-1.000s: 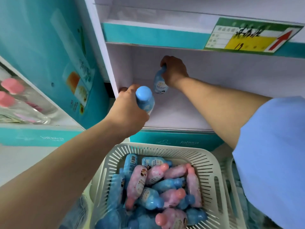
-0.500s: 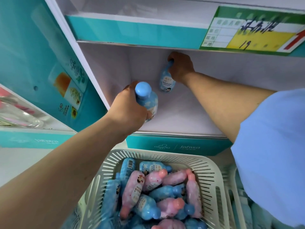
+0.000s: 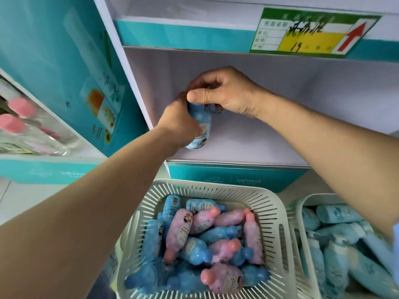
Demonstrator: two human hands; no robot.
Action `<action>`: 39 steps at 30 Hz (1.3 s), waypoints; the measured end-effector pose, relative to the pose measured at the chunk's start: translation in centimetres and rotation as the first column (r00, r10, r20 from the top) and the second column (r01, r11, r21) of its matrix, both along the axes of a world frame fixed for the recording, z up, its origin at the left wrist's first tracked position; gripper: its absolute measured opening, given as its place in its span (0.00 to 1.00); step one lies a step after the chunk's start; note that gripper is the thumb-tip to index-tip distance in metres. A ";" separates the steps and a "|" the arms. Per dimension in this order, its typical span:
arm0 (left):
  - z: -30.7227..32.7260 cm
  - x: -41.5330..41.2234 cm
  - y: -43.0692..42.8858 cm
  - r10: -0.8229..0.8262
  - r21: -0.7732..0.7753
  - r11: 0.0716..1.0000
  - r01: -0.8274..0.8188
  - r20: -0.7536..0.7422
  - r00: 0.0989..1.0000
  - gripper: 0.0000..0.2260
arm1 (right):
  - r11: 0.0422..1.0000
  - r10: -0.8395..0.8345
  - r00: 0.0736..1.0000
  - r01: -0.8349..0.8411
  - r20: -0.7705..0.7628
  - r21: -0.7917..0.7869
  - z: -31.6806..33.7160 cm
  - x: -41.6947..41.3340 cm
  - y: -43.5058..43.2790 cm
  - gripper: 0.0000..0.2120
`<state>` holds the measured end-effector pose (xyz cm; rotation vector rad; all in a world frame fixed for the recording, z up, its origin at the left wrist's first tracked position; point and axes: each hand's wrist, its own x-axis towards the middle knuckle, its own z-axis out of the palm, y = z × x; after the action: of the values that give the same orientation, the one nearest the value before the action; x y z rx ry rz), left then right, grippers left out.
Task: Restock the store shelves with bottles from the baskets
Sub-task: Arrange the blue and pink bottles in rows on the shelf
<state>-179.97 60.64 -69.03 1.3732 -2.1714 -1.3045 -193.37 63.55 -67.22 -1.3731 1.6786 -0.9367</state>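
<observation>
Reaching into the white shelf (image 3: 248,143), both bare arms meet near its left wall in the head view. The left hand (image 3: 179,124) has its fingers wrapped round the body of a blue bottle (image 3: 199,126), which is upright, slightly tilted, with its base at or just above the shelf floor; I cannot tell whether it touches. The right hand (image 3: 224,93) comes in from the right with its fingers curled and its thumb lying across the top of that bottle, hiding the cap. A scrap of printed label shows under its palm, and I cannot tell whether this hand grips the cap, holds something else behind it, or only rests there. On the teal lip of the shelf above sits a green and yellow price tag (image 3: 306,31) with a red arrow. Below the shelf's front edge stands a white slotted basket (image 3: 216,186) heaped with pink and blue bottles (image 3: 183,229) lying on their sides. Just beside it on the right is a second basket (image 3: 295,212) of pale blue bottles (image 3: 336,214), blurred. Off to the left, past a teal side panel (image 3: 54,61), clear pink-capped bottles (image 3: 19,117) stand on another shelf.
</observation>
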 end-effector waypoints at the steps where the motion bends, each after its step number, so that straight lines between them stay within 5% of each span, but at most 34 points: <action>1: 0.1 0.0 0.0 0.003 0.007 1.000 -0.003 -0.003 1.000 0.21 | 1.000 0.012 0.998 -0.012 -0.062 0.002 0.0 0.0 0.1 0.11; 5: -0.2 0.0 -0.1 0.026 0.000 1.000 -0.026 -0.002 1.000 0.20 | 0.999 0.035 0.961 -0.033 -0.275 0.013 -0.3 0.0 -0.2 0.13; 10: -0.8 -0.2 -0.1 0.141 -0.037 0.989 -0.140 0.026 0.990 0.23 | 0.987 -0.161 0.904 0.141 -0.396 -0.079 -2.3 -1.8 -2.8 0.13; 16: -1.8 0.3 -0.5 0.140 -0.041 0.990 -0.137 0.084 0.987 0.18 | 0.990 -0.110 0.762 0.144 -0.638 0.001 -6.1 -3.7 -8.7 0.15; 30: -1.9 1.1 -1.1 0.045 0.001 0.999 -0.046 0.147 0.988 0.15 | 0.960 -0.210 0.743 0.279 -0.635 0.010 -7.3 -3.6 -10.1 0.21; 33: -2.0 1.4 -0.8 -0.013 0.012 1.000 0.011 0.171 0.985 0.14 | 0.971 -0.210 0.723 0.232 -0.658 -0.055 -6.4 -2.9 -6.8 0.12; 39: -3.6 2.9 2.3 -0.320 0.087 0.946 0.314 0.418 0.850 0.12 | 0.983 -0.146 0.884 0.180 -0.445 0.036 -6.8 1.6 4.7 0.10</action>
<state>-177.04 62.91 -72.63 1.4624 -2.7908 -1.2080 -191.81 68.28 -74.04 -1.4863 2.1761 -0.6703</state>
